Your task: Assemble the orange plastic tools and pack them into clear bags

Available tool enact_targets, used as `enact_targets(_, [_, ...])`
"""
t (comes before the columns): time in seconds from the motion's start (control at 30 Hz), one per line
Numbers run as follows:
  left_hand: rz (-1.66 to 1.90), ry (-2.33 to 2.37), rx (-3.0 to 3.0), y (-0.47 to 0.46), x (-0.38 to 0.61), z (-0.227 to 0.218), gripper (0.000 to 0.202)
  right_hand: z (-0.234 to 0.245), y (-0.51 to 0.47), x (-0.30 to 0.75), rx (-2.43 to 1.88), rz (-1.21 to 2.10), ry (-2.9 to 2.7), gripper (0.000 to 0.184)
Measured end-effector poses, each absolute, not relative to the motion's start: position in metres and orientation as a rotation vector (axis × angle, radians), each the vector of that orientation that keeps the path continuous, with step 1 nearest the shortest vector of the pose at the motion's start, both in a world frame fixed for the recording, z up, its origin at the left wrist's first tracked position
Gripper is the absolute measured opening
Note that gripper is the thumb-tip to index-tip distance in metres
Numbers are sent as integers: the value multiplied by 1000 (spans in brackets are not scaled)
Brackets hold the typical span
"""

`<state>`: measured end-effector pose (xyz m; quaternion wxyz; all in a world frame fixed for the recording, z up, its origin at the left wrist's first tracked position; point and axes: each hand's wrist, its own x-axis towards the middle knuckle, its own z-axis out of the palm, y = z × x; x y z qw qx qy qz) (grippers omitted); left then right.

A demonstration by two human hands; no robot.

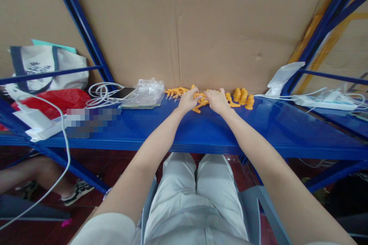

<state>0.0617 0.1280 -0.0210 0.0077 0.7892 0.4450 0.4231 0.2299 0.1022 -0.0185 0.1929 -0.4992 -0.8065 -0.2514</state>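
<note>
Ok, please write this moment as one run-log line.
left hand: at branched orange pieces; right hand: at same pieces; grips: unclear; right side: rounded orange pieces; left side: clear plastic

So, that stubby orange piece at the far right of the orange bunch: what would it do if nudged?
The stubby orange piece would probably tip if pushed near its top, as it stands upright and looks taller than wide. Its rounded sides suggest it might then roll. A low push could slide it, since the blue tabletop looks glossy.
</note>
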Motion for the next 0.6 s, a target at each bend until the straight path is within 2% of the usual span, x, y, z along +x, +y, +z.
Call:
enact_targets(0.17, [1331, 1431, 2304, 119, 66, -17, 6, -19, 101, 229, -1374, -716, -2269, 38])
enact_targets(0.47, [1387, 1425, 1955, 113, 74, -10, 27, -20, 102, 227, -1411, -746, -2289, 42])
enact_targets(0.6, [1335, 1335, 1652, 112, 74, -12, 26, -21, 103, 226, -1399, -759, -2310, 40])
